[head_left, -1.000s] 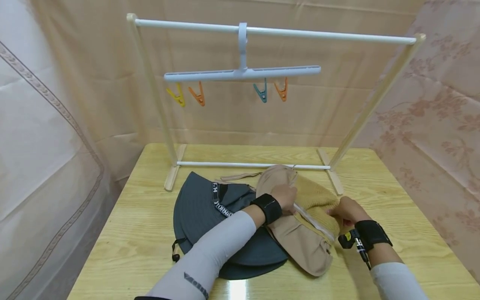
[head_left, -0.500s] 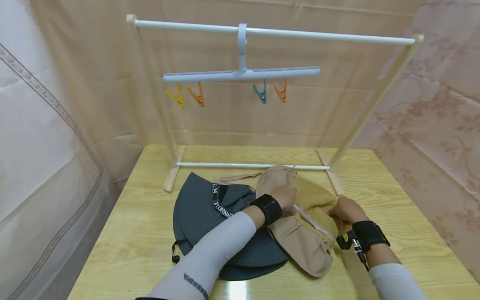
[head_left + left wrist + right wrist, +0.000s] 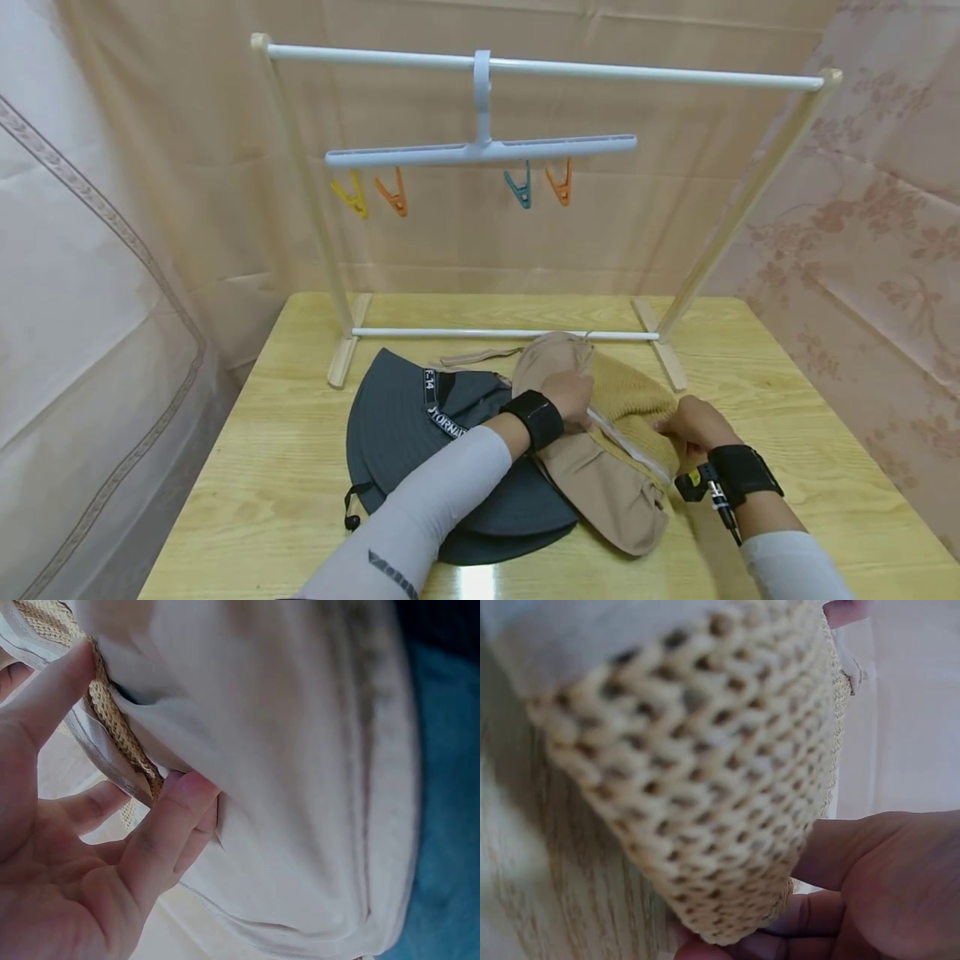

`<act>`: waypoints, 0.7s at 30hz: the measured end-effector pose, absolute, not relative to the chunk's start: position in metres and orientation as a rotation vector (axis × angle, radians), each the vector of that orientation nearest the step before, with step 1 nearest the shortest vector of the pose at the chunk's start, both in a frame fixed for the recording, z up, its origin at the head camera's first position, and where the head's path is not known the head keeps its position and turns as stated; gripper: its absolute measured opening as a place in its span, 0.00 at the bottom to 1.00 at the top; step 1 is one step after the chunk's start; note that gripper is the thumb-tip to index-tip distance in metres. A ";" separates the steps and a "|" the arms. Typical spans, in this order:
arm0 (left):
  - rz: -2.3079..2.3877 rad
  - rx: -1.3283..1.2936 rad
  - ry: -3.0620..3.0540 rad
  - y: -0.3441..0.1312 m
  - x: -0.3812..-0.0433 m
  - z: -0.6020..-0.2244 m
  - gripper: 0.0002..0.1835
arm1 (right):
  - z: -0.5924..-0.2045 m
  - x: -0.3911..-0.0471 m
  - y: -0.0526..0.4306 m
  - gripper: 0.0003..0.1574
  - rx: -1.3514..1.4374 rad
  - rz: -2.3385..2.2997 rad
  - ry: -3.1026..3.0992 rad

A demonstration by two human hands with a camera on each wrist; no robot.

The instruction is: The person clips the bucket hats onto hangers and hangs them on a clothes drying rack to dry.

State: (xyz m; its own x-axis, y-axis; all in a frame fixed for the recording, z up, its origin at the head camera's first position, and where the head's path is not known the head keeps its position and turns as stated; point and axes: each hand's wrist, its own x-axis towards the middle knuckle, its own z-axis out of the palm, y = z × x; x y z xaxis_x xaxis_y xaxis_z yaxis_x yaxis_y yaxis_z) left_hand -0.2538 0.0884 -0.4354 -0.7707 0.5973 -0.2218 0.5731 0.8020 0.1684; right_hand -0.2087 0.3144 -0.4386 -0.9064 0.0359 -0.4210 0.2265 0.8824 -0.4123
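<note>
A tan sun hat with a fabric brim (image 3: 606, 505) and a yellowish woven crown (image 3: 628, 392) lies on its side over a dark grey bucket hat (image 3: 393, 442). My left hand (image 3: 568, 395) grips the tan hat where brim and crown meet; in the left wrist view, its thumb (image 3: 56, 690) and fingers lie around the woven seam edge (image 3: 112, 724). On the right, my right hand (image 3: 699, 423) pinches the woven crown (image 3: 705, 780) near its end, thumb on one side and curled fingers on the other. The dark hat's lettered band is partly hidden by my left arm.
Behind the hats stands a rack with a white top bar (image 3: 637, 73) and lower bar (image 3: 450, 332). A pale blue hanger (image 3: 408, 156) hangs from it, carrying a yellow clip (image 3: 351, 196), a teal clip (image 3: 520, 187) and two orange ones. Cloth drapes surround the wooden table (image 3: 255, 475).
</note>
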 end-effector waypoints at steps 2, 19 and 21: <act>0.141 0.890 2.730 0.090 -0.255 -0.437 0.27 | -0.439 -0.209 0.314 0.21 0.201 -0.646 2.647; 0.206 0.925 2.722 0.088 -0.258 -0.438 0.28 | -0.441 -0.218 0.320 0.19 0.196 -0.696 2.606; 0.220 0.922 2.718 0.087 -0.258 -0.436 0.28 | -0.441 -0.220 0.322 0.18 0.176 -0.745 2.593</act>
State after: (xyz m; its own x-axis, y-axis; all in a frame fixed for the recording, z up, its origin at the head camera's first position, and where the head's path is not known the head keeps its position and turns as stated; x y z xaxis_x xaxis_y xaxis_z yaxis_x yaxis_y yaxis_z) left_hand -0.2581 0.0866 -0.4362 -0.7640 0.6143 -0.1976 0.5745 0.7869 0.2250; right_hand -0.2199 0.3216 -0.4413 -0.8974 0.0023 -0.4413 0.2362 0.8472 -0.4758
